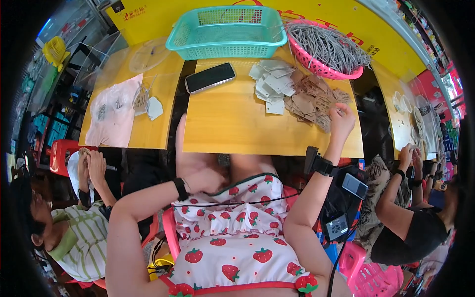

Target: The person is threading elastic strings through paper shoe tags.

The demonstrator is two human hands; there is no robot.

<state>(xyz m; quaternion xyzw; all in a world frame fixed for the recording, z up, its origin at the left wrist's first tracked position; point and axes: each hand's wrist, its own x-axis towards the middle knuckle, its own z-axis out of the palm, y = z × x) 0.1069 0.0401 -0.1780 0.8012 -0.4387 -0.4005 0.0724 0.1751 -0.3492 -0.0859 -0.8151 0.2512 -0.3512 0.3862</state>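
My right hand (342,120) rests at the right edge of a heap of brown cards (312,98) on the wooden table. Its fingers are curled together, and what they hold, if anything, is hidden. Against the heap's left side lie pale grey-white cards (273,84), loosely overlapping, some with small holes. Down in my lap, by the dark-edged hem of the strawberry-print clothing (237,205), is my left hand (210,179). It is blurred, with its fingers out of sight.
A black phone (210,77) lies left of the cards. Behind stand a teal basket (225,52) and a pink basket (321,68) of grey cords (329,47). People work on both sides. A pink plastic sheet (116,111) covers part of the left table.
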